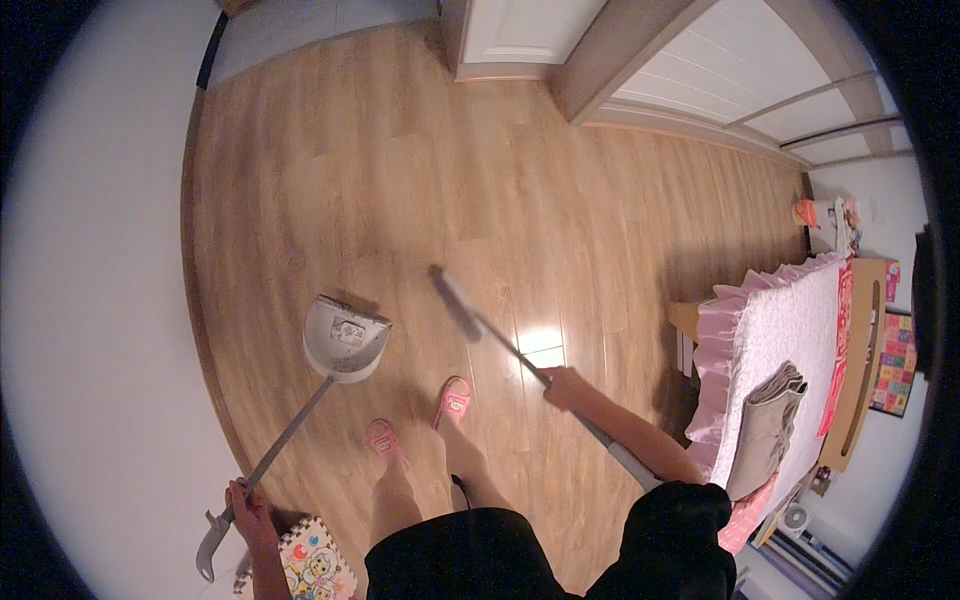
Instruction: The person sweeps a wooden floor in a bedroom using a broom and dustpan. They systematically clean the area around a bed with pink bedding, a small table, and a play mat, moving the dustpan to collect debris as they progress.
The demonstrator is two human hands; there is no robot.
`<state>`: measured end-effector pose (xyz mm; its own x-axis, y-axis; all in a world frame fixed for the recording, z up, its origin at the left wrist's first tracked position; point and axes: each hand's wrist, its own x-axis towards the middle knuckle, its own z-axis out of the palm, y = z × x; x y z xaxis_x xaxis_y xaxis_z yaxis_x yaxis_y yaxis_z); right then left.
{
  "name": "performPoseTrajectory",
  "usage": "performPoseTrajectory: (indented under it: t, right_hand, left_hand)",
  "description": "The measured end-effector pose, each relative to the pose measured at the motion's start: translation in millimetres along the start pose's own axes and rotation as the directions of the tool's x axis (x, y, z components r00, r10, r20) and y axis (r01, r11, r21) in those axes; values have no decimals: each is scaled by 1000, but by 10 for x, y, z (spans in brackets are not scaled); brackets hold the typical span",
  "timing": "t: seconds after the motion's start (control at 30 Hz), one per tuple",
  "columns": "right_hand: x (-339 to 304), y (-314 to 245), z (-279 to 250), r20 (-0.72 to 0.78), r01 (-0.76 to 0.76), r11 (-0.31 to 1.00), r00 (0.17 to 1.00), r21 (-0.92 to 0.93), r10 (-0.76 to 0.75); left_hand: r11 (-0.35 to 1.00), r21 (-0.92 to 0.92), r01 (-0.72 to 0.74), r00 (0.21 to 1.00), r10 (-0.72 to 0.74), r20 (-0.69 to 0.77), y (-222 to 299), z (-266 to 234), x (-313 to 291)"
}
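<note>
1. The left hand (243, 497) is closing around the upper part of a long grey handle, near its hooked top end, low at the left of the view.
2. That handle is running up and to the right to a grey dustpan (345, 337), which is resting on the wooden floor (330, 160) with its open mouth facing away from the person.
3. The right hand (563, 386) is gripping the shaft of a broom (455, 301) partway along; the rest of the shaft is passing back beside the right forearm.
4. The broom head is lying against the floor, to the right of the dustpan and apart from it.
5. Two feet in pink slippers (452, 401) are standing between dustpan and broom.
6. A bed (775, 330) with a pink frilled cover is sitting at the right, with folded beige cloth (765, 430) lying on it.
7. A colourful foam mat (315, 565) is showing at the lower edge, just beside the left forearm.
</note>
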<state>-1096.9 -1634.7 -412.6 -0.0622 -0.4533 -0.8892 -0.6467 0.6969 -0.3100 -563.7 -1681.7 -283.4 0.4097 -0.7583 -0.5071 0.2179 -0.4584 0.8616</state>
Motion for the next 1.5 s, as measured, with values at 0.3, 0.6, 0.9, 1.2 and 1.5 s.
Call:
performPoseTrajectory:
  t: [0.3, 0.6, 0.9, 1.2, 1.5]
  right_hand:
    - [-788, 399, -66, -49, -90, 752, 986, 653, 161]
    - [-654, 1858, 1185, 5, -173, 985, 985, -26, 173]
    - [1128, 350, 1068, -247, 140, 932, 967, 335, -57]
    - [-217, 191, -104, 25, -52, 56, 919, 997, 394]
    - [-465, 1257, 231, 87, -190, 74, 719, 979, 689]
  left_hand:
    - [993, 109, -43, 991, 29, 127, -213, 846, 578]
    - [956, 284, -74, 965, -3, 262, -298, 1945, 1020]
    - [812, 534, -236, 900, -24, 434, -267, 2446, 1232]
    - [782, 596, -181, 892, -125, 435, -311, 2461, 1338]
    - [257, 879, 401, 449, -892, 56, -970, 2661, 380]
